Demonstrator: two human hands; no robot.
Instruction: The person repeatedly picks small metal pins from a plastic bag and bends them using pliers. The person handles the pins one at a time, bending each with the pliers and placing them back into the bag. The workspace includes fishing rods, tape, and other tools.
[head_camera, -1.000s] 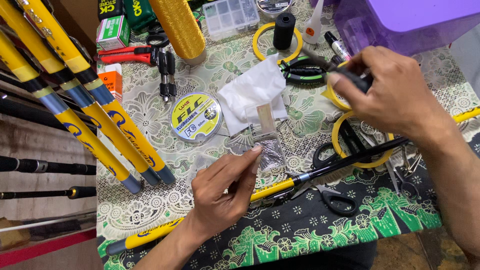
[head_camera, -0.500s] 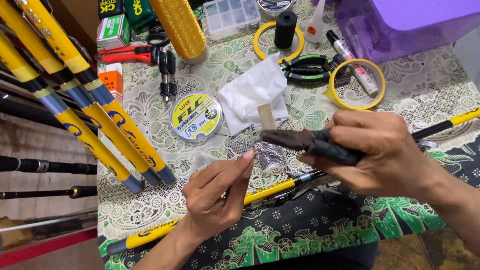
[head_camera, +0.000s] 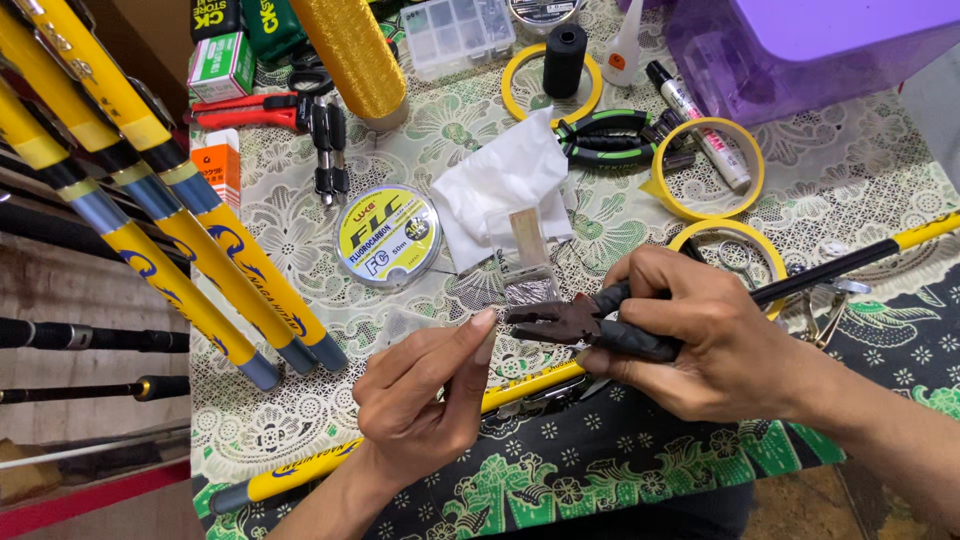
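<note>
Lace-patterned cloth covers the bench (head_camera: 300, 420), and yellow fishing rods (head_camera: 180, 215) are racked left of the hands. Dark pliers (head_camera: 575, 322) are gripped in the closed right hand (head_camera: 700, 345), nose pointed at the left hand (head_camera: 425, 395). The left fingertips (head_camera: 483, 325) are pinched together on something too small to be identified, just beside the pliers' tip. A yellow rod section (head_camera: 520, 385) lies beneath both hands. Contact between pliers and pinched item is judged not yet made. A fluorocarbon line spool (head_camera: 388, 235) rests beyond the left hand.

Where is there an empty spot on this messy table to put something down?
Bare lace cloth lies right of the yellow tape rings, below the purple box. Another patch sits left of the left hand, under the yellow rods. The top is crowded.
</note>
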